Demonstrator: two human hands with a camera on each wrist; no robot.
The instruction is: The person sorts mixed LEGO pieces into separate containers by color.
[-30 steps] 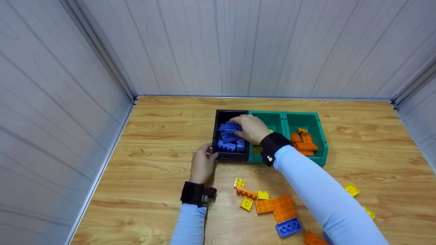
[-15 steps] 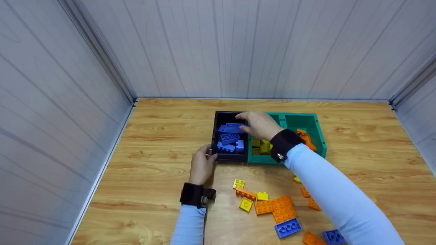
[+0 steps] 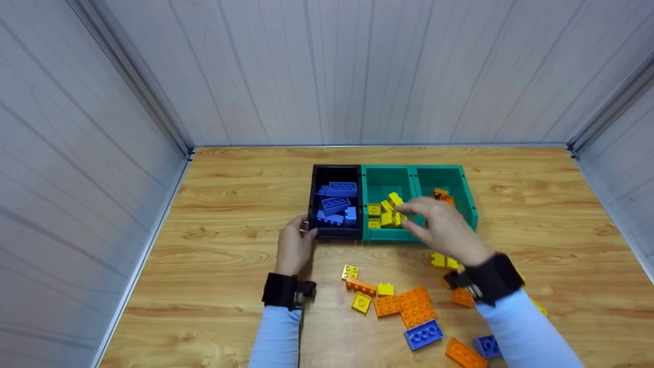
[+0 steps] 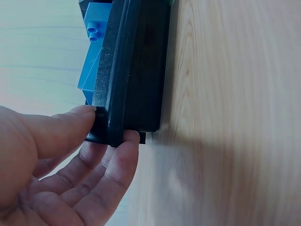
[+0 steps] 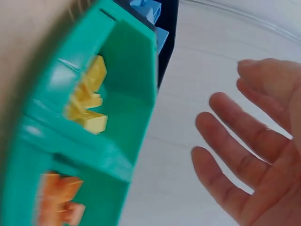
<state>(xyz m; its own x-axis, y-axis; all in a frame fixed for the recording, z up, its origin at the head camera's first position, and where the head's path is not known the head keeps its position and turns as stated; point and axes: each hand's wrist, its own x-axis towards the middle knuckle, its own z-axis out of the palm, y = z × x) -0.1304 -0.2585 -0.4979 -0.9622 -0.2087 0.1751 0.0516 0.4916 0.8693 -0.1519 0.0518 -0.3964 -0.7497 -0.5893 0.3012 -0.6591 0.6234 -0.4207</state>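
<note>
My left hand (image 3: 295, 247) grips the front left corner of the black bin (image 3: 337, 233); in the left wrist view its thumb and fingers pinch the rim. Blue bricks (image 3: 335, 205) lie inside that bin. Above the green bins (image 3: 391, 235), joined on its right, hovers my right hand (image 3: 449, 230), its fingers spread and holding nothing, as the right wrist view also shows. Yellow bricks (image 3: 387, 219) fill the front of the middle bin. Orange bricks (image 5: 61, 197) lie in the right bin, partly hidden by the right hand in the head view.
Loose on the wooden table in front of the bins are an orange plate (image 3: 416, 306), a blue brick (image 3: 424, 335), an orange brick (image 3: 465, 353) and several small yellow bricks (image 3: 361, 302). More bricks lie partly under the right forearm. Pale panel walls (image 3: 337, 71) surround the table.
The right hand has let go of a blue brick in the black bin and moved right and toward me, across the green bins. The left hand keeps its hold on the bin.
</note>
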